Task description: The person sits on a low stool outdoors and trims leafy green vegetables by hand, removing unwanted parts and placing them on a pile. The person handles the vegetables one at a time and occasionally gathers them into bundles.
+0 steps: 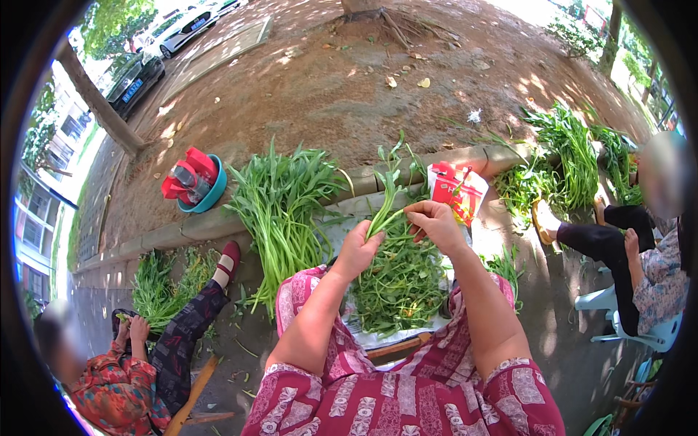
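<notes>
My left hand (pixel 357 249) grips a small bunch of leafy green stems (pixel 386 203), their leaves pointing away from me. The fingertips of my right hand (pixel 434 222) pinch one pale green stalk (pixel 393 219) that slants out of that bunch. Below both hands, a heap of loose leaves and thin stems (pixel 401 283) lies on a white sheet (pixel 381 342) between my knees. To the left of the heap rests a big pile of long-stemmed greens (pixel 283 218), which look like water spinach, leaves towards the kerb.
A red and white bag (pixel 457 188) stands beyond my right hand. On the soil past the kerb (pixel 212 231) sits a teal basin (pixel 210 196) with red bags and a bottle. One person (pixel 120 376) handles greens at left; another (pixel 654 283) sits on a light-blue stool (pixel 616 313) at right.
</notes>
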{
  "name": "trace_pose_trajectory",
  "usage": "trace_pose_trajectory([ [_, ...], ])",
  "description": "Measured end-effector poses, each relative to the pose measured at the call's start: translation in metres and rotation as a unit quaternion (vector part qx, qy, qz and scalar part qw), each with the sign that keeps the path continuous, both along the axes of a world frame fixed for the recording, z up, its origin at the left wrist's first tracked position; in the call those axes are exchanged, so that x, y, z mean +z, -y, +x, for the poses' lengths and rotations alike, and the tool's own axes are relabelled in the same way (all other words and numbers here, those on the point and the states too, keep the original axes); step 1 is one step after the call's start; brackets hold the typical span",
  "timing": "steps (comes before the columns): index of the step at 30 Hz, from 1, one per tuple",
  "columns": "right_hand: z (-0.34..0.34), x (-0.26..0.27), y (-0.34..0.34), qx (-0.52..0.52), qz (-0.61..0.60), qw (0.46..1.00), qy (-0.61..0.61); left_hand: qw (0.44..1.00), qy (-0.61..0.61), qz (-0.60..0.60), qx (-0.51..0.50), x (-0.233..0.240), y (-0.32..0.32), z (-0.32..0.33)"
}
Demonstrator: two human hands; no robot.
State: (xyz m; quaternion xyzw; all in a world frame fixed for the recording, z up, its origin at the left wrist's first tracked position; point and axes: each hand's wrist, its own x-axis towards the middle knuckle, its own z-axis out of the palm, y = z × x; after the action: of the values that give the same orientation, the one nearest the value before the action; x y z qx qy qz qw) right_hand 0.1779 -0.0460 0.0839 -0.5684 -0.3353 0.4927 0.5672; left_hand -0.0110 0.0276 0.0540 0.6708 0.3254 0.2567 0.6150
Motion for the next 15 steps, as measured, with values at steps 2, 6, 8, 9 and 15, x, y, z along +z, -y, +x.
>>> trace_pose_trajectory([
  [2, -0.001, 0.005, 0.0, 0.012, 0.02, 1.0, -0.002, 0.999, 0.022, -0.035, 0.0, -0.004, -0.005, -0.003],
  [6, 0.004, 0.006, 0.003, 0.008, 0.022, 0.998, 0.056, 0.994, 0.019, -0.102, -0.014, 0.01, -0.01, -0.006],
  [8, 0.002, 0.0, 0.003, 0.022, 0.022, 0.985, 0.171, 0.994, 0.008, -0.108, -0.02, 0.014, -0.012, -0.008],
  [9, 0.001, -0.004, 0.004, 0.027, 0.022, 0.973, 0.228, 0.995, -0.008, -0.101, -0.026, 0.014, -0.012, -0.009],
  [15, -0.002, -0.026, -0.007, -0.065, 0.06, 0.913, 0.398, 0.996, -0.019, -0.084, -0.037, 0.001, -0.01, -0.008],
])
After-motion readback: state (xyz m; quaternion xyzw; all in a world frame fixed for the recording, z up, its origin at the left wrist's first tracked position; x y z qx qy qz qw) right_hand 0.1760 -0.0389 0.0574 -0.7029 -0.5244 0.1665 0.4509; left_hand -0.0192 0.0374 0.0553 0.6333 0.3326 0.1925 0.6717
